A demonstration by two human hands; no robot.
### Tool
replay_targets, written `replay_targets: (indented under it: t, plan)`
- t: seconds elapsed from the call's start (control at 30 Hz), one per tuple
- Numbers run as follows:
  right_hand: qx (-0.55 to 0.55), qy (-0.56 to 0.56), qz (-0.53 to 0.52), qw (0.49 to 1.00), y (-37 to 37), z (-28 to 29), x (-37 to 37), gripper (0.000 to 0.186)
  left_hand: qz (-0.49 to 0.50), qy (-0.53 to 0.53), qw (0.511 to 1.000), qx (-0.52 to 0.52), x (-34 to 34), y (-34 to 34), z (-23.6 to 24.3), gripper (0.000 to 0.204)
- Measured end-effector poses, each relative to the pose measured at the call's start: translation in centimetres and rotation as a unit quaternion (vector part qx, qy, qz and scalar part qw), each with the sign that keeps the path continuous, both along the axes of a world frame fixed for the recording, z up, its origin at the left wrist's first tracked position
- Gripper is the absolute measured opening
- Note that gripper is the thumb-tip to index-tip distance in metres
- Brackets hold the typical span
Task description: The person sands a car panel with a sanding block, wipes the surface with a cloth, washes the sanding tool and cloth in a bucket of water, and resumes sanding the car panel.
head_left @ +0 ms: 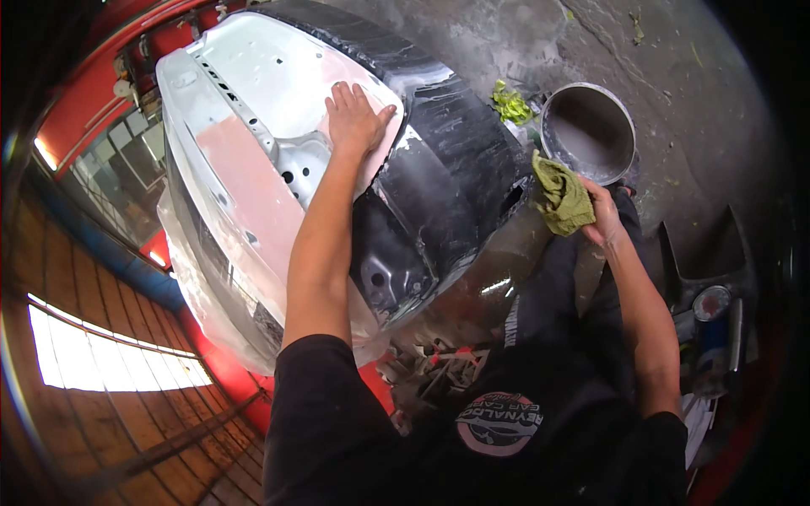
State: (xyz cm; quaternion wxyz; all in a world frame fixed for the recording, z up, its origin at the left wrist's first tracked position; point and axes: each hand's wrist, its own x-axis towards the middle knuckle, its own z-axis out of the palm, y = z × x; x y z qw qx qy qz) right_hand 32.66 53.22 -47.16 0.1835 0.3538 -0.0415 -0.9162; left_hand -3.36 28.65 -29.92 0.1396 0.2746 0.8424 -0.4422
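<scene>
Cloth (563,196) — green and crumpled — is gripped in the right hand (601,214), near a round grey bucket (591,126), while the left hand (354,125) lies spread flat, palm down, on a car panel (263,51) (white, patched with pink).

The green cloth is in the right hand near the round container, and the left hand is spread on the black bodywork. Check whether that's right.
Not quite: the surface under the left hand is wrong. The head view shows it on the white-and-pink panel. The green cloth is in the right hand near the round container, as you said.
</scene>
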Motion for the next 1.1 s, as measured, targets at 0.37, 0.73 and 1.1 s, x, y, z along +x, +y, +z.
replay_targets:
  t: [0.37, 0.73, 1.1]
  plan:
    - [0.062, -0.005, -0.017, 0.998, 4.3, -1.1, 3.2, 0.044, -0.016, -0.011, 1.000, -0.024, 6.0, -0.2, 1.3, 0.093]
    - [0.121, 0.001, -0.051, 0.991, 8.4, 0.0, 4.8, 0.041, 0.006, -0.076, 0.997, -0.019, 12.5, 1.2, 4.2, 0.093]
    - [0.160, -0.057, -0.071, 0.983, 13.0, -0.6, 7.8, 0.043, 0.096, -0.020, 0.995, 0.003, -2.8, -0.6, 0.0, 0.095]
